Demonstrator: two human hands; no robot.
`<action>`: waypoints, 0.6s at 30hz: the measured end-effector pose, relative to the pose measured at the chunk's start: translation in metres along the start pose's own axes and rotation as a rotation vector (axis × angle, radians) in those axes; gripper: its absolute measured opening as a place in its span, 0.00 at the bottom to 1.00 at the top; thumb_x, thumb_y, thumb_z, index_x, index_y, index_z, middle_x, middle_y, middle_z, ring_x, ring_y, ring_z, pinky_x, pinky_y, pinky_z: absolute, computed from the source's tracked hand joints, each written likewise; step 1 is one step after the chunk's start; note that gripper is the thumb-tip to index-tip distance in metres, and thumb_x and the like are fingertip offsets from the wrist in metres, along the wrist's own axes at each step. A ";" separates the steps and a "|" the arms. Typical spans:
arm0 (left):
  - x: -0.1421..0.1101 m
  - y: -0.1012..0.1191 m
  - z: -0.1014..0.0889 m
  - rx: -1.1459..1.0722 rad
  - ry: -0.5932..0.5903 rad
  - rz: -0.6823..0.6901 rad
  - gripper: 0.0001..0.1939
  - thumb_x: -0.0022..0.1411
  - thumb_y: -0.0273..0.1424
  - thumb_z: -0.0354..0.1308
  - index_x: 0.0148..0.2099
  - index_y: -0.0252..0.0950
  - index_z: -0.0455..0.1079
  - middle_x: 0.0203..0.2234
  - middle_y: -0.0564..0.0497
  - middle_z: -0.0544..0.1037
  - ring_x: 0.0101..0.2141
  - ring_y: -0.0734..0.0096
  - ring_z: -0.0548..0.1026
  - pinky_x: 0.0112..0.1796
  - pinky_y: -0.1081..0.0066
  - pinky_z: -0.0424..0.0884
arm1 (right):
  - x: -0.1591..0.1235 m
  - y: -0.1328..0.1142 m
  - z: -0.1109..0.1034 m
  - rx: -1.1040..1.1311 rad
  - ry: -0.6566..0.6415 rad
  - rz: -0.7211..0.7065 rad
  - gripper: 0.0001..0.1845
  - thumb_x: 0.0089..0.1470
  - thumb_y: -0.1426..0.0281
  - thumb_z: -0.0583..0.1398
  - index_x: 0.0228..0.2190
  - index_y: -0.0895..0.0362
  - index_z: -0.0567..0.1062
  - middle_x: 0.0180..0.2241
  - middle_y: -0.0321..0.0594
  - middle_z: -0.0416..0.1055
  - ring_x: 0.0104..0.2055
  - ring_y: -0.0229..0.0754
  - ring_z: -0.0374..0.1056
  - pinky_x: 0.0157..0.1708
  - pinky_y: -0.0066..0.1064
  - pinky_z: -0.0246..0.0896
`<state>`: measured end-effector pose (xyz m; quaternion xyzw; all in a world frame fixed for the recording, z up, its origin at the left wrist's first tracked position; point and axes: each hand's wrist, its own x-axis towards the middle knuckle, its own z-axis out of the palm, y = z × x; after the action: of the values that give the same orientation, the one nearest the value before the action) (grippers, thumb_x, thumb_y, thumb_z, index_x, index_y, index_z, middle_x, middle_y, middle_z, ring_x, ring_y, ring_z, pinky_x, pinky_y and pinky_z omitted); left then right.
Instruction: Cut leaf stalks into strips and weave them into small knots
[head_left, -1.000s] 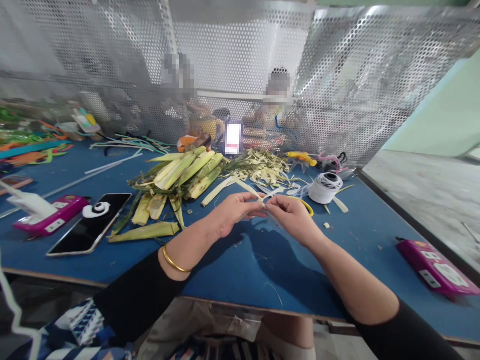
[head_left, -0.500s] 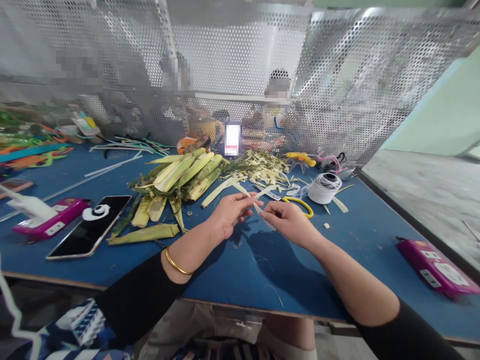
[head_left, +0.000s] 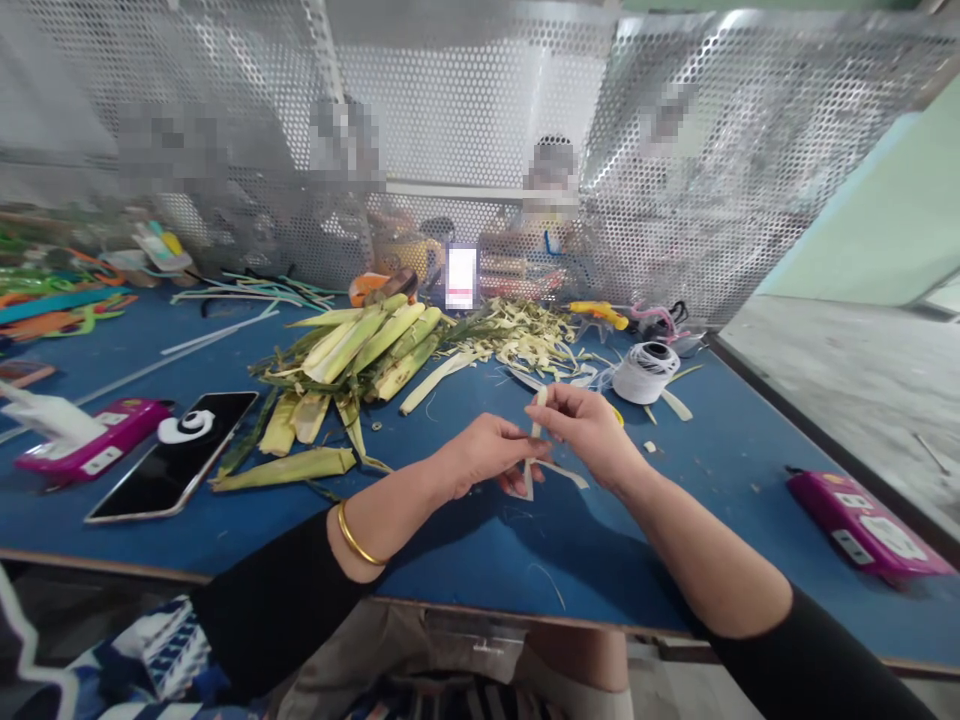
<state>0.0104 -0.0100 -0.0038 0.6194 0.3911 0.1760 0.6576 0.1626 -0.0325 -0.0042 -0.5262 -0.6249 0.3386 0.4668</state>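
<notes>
- Left hand (head_left: 487, 450) pinches the pale strips (head_left: 561, 472) where they cross, above the table's (head_left: 465, 560) near part; right hand (head_left: 585, 420) has its fingertips closed on the upper end.
- The strips look light, limp and apt to split; best gripped flat, close to the crossing.
- Beyond lies a husk pile (head_left: 360, 350), seemingly stiffer.
- Far left, a whitish container (head_left: 174, 263) holds something yellow; other contents blur.

The left forearm, banded by a gold bracelet, reaches toward one o'clock, its hand (head_left: 499, 452) pinching with curled fingers. The right forearm angles toward eleven o'clock; its hand (head_left: 581, 422) pinches too, thumb against index finger, just beside the left.
</notes>
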 end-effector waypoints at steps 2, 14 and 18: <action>0.002 -0.001 0.000 -0.050 0.026 -0.029 0.17 0.51 0.43 0.64 0.25 0.32 0.75 0.19 0.48 0.77 0.16 0.76 0.69 0.20 0.75 0.64 | -0.004 -0.001 0.001 -0.119 0.115 -0.085 0.12 0.52 0.60 0.58 0.25 0.55 0.67 0.18 0.30 0.59 0.21 0.34 0.55 0.22 0.28 0.52; 0.011 0.005 -0.009 -0.677 0.185 -0.035 0.03 0.57 0.28 0.60 0.34 0.34 0.74 0.25 0.51 0.77 0.23 0.78 0.71 0.16 0.81 0.54 | -0.015 -0.001 0.013 -0.949 0.238 -0.815 0.11 0.60 0.73 0.53 0.26 0.56 0.69 0.21 0.38 0.69 0.24 0.38 0.62 0.30 0.31 0.52; 0.014 0.006 -0.011 -0.825 0.196 -0.038 0.05 0.59 0.25 0.58 0.38 0.35 0.74 0.27 0.52 0.78 0.21 0.82 0.68 0.18 0.83 0.59 | -0.012 0.004 0.014 -0.996 0.225 -0.831 0.11 0.61 0.74 0.53 0.27 0.57 0.70 0.21 0.37 0.69 0.23 0.38 0.61 0.30 0.32 0.51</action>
<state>0.0128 0.0086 -0.0017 0.2772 0.3598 0.3636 0.8133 0.1513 -0.0427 -0.0151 -0.4264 -0.8055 -0.2565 0.3218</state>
